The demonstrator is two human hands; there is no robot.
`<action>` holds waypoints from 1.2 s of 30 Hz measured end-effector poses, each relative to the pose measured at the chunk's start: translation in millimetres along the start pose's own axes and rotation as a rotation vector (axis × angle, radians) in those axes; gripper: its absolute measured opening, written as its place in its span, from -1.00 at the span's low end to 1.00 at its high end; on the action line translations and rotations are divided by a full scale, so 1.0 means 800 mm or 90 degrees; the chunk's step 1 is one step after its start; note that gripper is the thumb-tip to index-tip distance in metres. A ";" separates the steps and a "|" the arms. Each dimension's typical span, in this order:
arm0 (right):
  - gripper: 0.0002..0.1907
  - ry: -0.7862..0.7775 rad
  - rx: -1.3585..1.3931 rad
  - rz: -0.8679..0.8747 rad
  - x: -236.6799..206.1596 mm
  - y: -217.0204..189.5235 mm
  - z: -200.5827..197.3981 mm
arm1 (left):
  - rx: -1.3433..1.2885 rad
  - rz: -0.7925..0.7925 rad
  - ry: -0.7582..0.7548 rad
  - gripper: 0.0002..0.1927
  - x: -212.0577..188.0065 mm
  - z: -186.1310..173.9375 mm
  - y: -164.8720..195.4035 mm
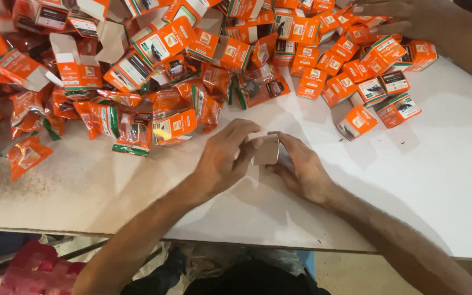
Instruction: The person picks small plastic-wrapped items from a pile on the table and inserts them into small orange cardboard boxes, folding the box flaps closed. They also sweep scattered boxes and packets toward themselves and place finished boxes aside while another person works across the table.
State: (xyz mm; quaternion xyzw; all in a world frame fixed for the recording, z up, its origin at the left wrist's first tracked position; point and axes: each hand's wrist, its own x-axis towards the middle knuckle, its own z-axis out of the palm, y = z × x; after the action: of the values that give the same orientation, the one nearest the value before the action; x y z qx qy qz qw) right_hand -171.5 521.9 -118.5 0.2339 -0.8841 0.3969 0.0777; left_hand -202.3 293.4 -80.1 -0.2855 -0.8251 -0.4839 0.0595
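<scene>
**Small carton held between both hands, centre of frame**

Small carton (266, 150): pale inner face toward the camera, lying at centre frame just above the table (443, 180). Long axis appears to run roughly left-right in the frame; which end is the open one cannot be told, fingers cover both.

Left hand (222, 158): grip pressed onto the carton's left side, fingers curled over its top edge. Right hand (301, 166): grip pinching the right side, thumb below.

Judgement: the fold goes best with panels kept square, pressing along creases rather than mid-panel, and flaps kept clear of fingertips.

Outward: loose orange sachets (132, 128) upper left; closed orange boxes (356, 76) upper right; another person's hand (405, 16) at the top right corner.
</scene>
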 end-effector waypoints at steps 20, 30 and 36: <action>-0.34 -0.002 0.032 0.017 0.011 -0.011 -0.011 | 0.778 0.346 -0.175 -0.48 0.054 -0.086 -0.081; -0.40 -0.014 0.038 0.011 0.009 -0.012 -0.015 | 0.227 0.550 0.082 -0.46 -0.014 0.002 -0.005; -0.31 0.022 -0.032 0.024 0.006 -0.008 -0.005 | 0.283 0.311 0.054 -0.50 -0.010 0.023 -0.019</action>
State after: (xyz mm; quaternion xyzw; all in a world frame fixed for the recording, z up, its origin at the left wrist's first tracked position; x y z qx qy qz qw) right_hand -172.8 519.6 -110.3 0.2085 -0.8966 0.3798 0.0914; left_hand -200.5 299.7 -104.3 -0.4343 -0.8146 -0.2749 0.2686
